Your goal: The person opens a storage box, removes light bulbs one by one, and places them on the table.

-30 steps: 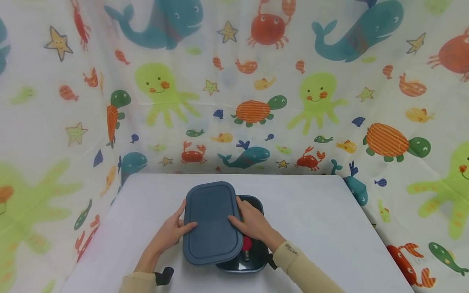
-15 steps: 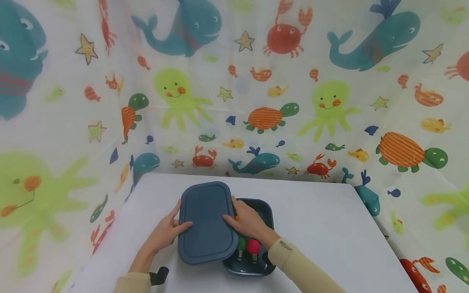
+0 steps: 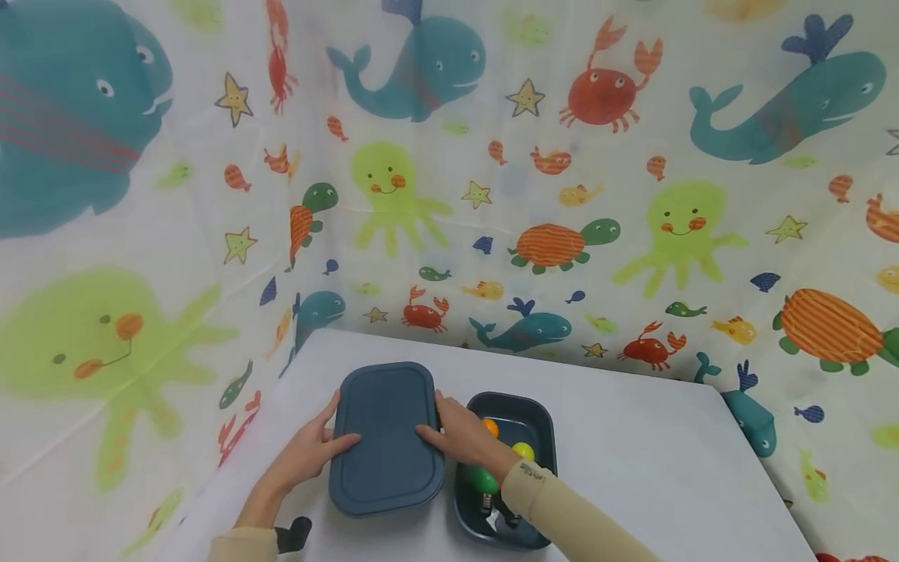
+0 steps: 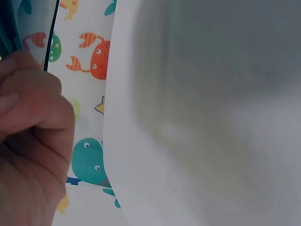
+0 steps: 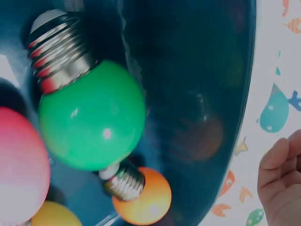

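Note:
A dark blue rectangular lid (image 3: 385, 445) hangs above the left part of the white table, held between both hands. My left hand (image 3: 309, 449) pinches its left edge, thumb on top. At the right edge, my right hand (image 3: 460, 433) grips it the same way. Under my right forearm stands a dark blue box (image 3: 516, 406) without its cover. Inside lie coloured light bulbs: a green bulb (image 5: 94, 117), an orange bulb (image 5: 146, 197), a pink-red bulb (image 5: 21, 165) and a yellow bulb (image 3: 523, 450). The right forearm hides part of the box in the head view.
The white table (image 3: 632, 460) stretches away to the right of the box. A curtain (image 3: 449, 234) printed with sea animals hangs behind and along the sides of the table. Dark wrist straps (image 3: 293, 536) sit on the sleeves.
The lid and both hands have moved left off the box, so lid and box now lie side by side. More bulbs show. The head view has turned a little.

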Available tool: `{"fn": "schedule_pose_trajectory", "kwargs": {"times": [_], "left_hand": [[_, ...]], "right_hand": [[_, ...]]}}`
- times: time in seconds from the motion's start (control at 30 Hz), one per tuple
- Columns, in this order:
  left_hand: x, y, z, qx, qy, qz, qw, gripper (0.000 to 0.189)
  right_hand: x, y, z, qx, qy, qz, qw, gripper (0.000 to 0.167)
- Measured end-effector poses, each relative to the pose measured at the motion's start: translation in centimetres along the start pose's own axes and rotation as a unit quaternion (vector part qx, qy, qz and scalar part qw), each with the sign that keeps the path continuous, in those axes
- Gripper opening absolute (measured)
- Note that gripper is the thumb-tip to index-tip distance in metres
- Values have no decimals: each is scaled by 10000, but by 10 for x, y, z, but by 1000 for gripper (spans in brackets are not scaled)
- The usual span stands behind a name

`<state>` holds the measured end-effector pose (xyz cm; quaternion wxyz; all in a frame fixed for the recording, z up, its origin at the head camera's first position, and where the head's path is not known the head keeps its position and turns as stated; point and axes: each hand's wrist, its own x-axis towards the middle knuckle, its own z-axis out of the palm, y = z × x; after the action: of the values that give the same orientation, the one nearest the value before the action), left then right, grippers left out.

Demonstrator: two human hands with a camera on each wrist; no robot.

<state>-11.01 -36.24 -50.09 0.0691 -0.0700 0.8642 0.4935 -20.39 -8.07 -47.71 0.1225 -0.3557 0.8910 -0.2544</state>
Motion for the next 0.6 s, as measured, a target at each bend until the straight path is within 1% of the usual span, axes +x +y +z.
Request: {"fn": "schedule_pose_trajectory", "kwargs": {"times": [0.1,0.2,0.3,0.43,0.6], "left_hand": [[2,-10,-3,131,-30,15,9999,105],[2,-18,-1,362,-50,11,9993,105],[2,-26,1,562,-59,-39,9984,106],[2,-37,6,884,-57,-28,9961,105],[-1,-49,13,1187,-99,45,9929,104]], "right_hand": [[7,-3,6,-39,-310,191,9993,87],[8,-4,11,40,-557,281,9980,89],[10,-7,15,-67,-724,334,9968,89],[11,-12,22,-484,-852,406,9944,82],[12,-18,36,-712,-986,668,9903,62]]}}
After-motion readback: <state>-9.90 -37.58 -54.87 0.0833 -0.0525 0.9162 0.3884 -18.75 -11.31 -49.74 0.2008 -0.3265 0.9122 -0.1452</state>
